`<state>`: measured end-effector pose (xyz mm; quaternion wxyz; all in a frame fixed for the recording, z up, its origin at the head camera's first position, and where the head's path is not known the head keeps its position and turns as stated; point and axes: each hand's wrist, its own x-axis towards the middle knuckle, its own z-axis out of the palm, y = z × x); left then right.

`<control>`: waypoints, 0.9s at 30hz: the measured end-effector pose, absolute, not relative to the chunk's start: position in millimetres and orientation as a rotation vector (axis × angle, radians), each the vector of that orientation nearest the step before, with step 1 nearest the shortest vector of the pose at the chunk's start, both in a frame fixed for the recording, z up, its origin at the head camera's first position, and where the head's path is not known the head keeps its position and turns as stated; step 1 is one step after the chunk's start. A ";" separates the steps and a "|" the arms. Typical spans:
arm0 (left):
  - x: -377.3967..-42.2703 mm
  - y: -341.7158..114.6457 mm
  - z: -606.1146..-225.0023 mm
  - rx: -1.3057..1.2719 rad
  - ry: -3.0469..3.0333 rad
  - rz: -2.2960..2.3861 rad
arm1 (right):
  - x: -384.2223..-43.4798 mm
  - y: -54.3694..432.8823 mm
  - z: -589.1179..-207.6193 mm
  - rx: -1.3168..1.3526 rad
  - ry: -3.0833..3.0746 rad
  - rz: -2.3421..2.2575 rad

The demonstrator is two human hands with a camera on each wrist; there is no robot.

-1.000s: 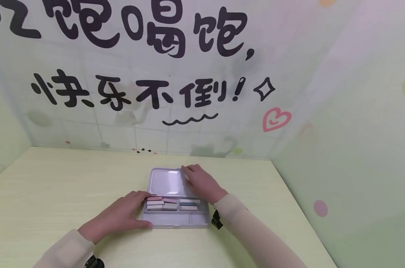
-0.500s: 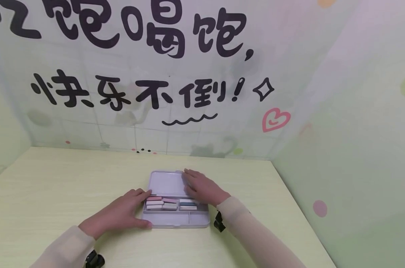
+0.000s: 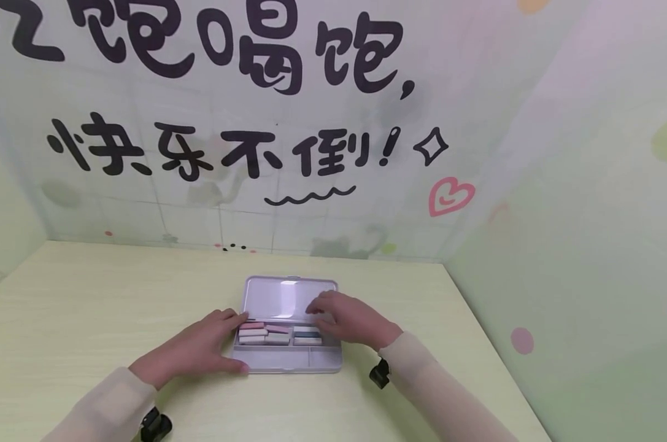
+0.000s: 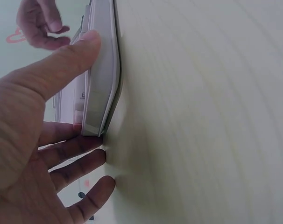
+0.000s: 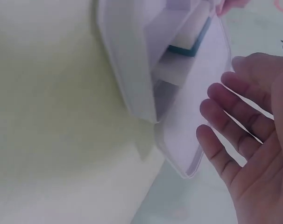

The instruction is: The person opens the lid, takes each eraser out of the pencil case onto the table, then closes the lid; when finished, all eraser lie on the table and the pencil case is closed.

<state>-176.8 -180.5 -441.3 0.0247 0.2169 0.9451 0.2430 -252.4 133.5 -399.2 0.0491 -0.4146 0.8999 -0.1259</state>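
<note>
A flat lilac box (image 3: 267, 358) lies on the table with its hinged lid (image 3: 278, 298) laid back. Several small blocks, pink, white and one blue-banded, sit in its rear compartments; a white block with a teal band (image 5: 193, 35) shows in the right wrist view. My left hand (image 3: 200, 347) holds the box's left end, its thumb (image 4: 71, 58) against the front wall and its index finger by the back corner. Relaxed fingers of my right hand (image 3: 355, 318) hover over the right part of the lid, overlapping the rear compartment; in the right wrist view this hand (image 5: 253, 126) holds nothing.
The front compartments of the box hold nothing. Pale wooden table (image 3: 118, 288) surrounds the box. Behind stands a wall (image 3: 278, 221) with large dark lettering, and another wall (image 3: 587, 276) borders the table on the right. Dark wrist cameras hang under both sleeves.
My right hand has come off the lid's far right edge and drawn nearer and to the right, leaving the lid in full view laid back. My left hand stays on the box.
</note>
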 end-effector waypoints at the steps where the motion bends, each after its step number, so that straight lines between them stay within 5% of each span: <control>1: -177.2 -180.9 -441.6 0.664 2.924 0.751 | -250.0 135.5 -399.7 -1.264 2.733 -0.368; 27: -178.2 -182.0 -446.3 0.629 2.910 0.760 | -248.9 137.8 -417.9 -1.300 2.735 -0.253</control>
